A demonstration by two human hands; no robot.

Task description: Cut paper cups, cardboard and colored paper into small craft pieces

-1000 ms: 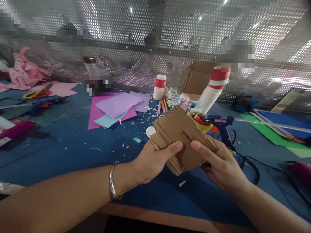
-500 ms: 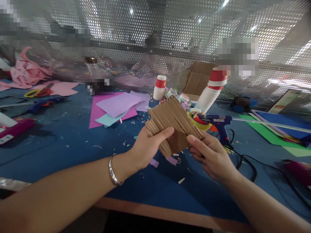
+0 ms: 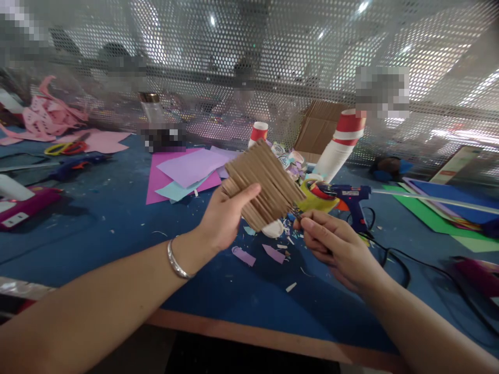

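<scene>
Each grip is clamped — left hand (image 3: 221, 218) on cardboard (image 3: 268, 182), right hand (image 3: 339, 246) on a small dark thing (image 3: 295, 212).

Cardboard piece (image 3: 272, 182): matt, ridged surface. Bangle (image 3: 173, 262): polished metal. Glue gun (image 3: 354, 192): smooth plastic. Lilac sheet (image 3: 189, 167): matt paper. Partition (image 3: 288, 47): perforated metal.

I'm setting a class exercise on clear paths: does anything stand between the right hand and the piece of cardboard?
Only a small dark bit shows between the right hand and the cardboard, by its right corner. The right hand seems to pinch it; it is too blurred to name. Nothing else visible stands between them.
</scene>
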